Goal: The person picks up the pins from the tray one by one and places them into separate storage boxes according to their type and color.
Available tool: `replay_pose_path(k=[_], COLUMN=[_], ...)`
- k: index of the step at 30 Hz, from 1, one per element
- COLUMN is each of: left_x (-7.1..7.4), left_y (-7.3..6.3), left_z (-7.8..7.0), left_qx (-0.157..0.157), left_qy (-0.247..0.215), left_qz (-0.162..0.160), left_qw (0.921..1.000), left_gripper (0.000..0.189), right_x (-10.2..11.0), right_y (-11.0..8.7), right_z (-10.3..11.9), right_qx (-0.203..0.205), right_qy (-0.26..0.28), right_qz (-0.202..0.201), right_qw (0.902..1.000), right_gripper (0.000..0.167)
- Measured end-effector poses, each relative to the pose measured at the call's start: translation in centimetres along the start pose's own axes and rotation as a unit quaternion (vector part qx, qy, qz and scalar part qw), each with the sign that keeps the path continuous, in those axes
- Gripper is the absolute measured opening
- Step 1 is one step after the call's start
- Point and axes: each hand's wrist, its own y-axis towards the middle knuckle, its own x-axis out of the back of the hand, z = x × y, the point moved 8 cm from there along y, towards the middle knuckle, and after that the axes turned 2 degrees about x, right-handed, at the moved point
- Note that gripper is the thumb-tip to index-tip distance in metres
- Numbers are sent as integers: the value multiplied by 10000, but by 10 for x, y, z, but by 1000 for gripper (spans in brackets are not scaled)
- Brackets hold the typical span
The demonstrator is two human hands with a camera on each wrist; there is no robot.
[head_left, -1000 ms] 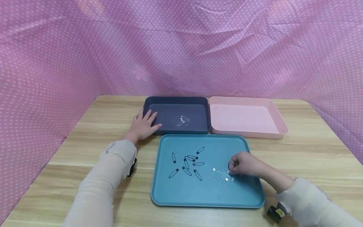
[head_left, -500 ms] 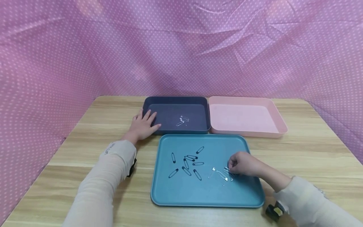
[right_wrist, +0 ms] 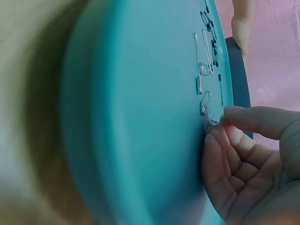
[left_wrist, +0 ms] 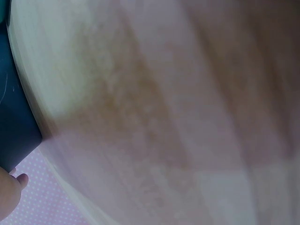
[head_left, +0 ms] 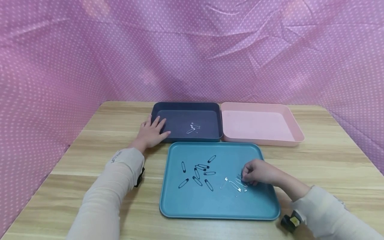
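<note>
Over the right half of a teal tray (head_left: pixel 210 206), my right hand (head_left: pixel 259 172) pinches a silver safety pin (right_wrist: pixel 213 123) between thumb and fingertips, low by the tray surface. Several other silver safety pins (head_left: pixel 235 186) lie right beside those fingers, some partly covered by them. Black safety pins (head_left: pixel 197 181) are scattered across the tray's left half. My left hand (head_left: pixel 151 134) rests on the left edge of a dark blue tray (head_left: pixel 180 116), fingers straight and spread. Inside that tray is a small cluster of silver safety pins (head_left: pixel 190 130).
A pink tray (head_left: pixel 255 125) stands against the dark one's right side, both behind the teal tray. All sit on a wooden table (head_left: pixel 90 140). A pink dotted cloth (head_left: pixel 192 50) hangs behind and around the table.
The right hand's fingers shift slightly among the silver pins, and the pins by the fingertips change position a little. The left hand stays in place.
</note>
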Motion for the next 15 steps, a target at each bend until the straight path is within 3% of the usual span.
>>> replay_pose_path(k=[10,15], left_x=[0,0], left_y=[-1,0], left_z=[1,0], left_qx=[-21,-40], left_qy=[2,9], left_qz=[20,-1], left_qw=[10000,10000], left_gripper=[71,72], right_x=[5,9], right_y=[1,4], right_z=[7,12], right_qx=[338,537], right_qy=[309,489], right_qz=[31,-135], right_qw=[9989,9973], right_gripper=[9,9])
